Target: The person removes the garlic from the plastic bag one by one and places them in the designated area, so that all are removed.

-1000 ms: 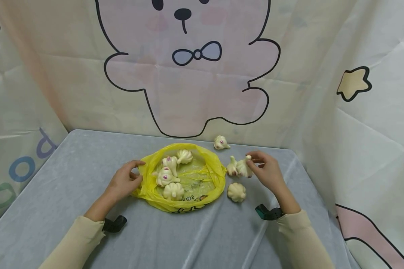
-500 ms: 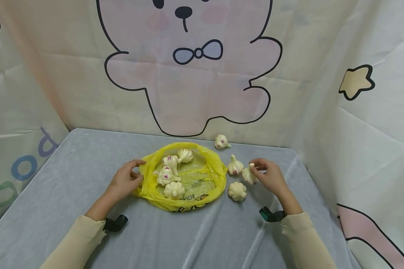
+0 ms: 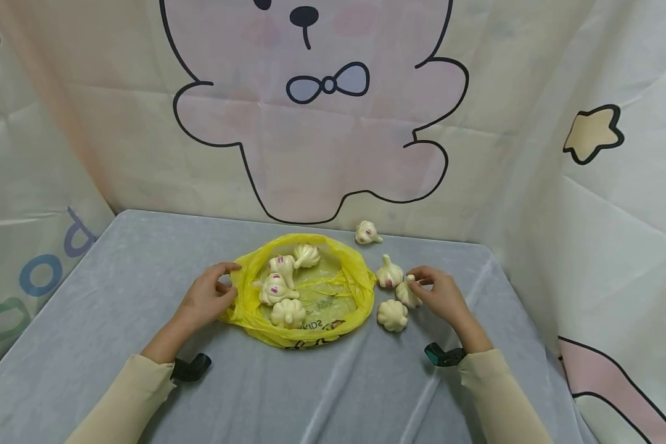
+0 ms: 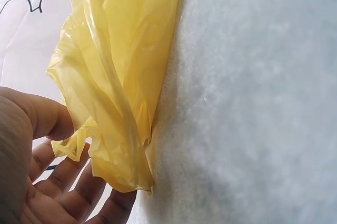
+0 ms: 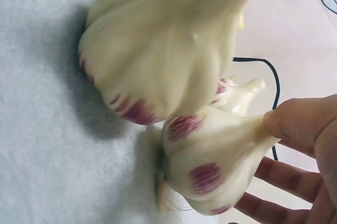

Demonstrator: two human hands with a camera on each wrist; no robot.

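Note:
My left hand (image 3: 206, 295) pinches the left edge of an open yellow plastic bag (image 3: 361, 280); in the left wrist view the thumb and fingers (image 4: 73, 182) lie on either side of the crumpled film. Several garlic bulbs (image 3: 288, 313) lie inside, toward the bag's left. Right of the bag, my right hand (image 3: 441, 297) pinches the stem of a garlic bulb (image 5: 210, 155) with purple marks and a tuft of roots. Close by are another garlic bulb (image 3: 390, 272) behind it and a paler garlic bulb (image 3: 392, 316) in front.
One more garlic bulb (image 3: 367, 232) lies at the table's back edge, near the printed cloth backdrop (image 3: 322, 166). Grey cloth covers the table (image 3: 288, 394). Each wrist carries a black camera mount (image 3: 191, 368).
My right hand has moved the pinched garlic bulb toward me, away from the one behind and nearer the paler front bulb. The left hand has kept its place at the bag's edge.

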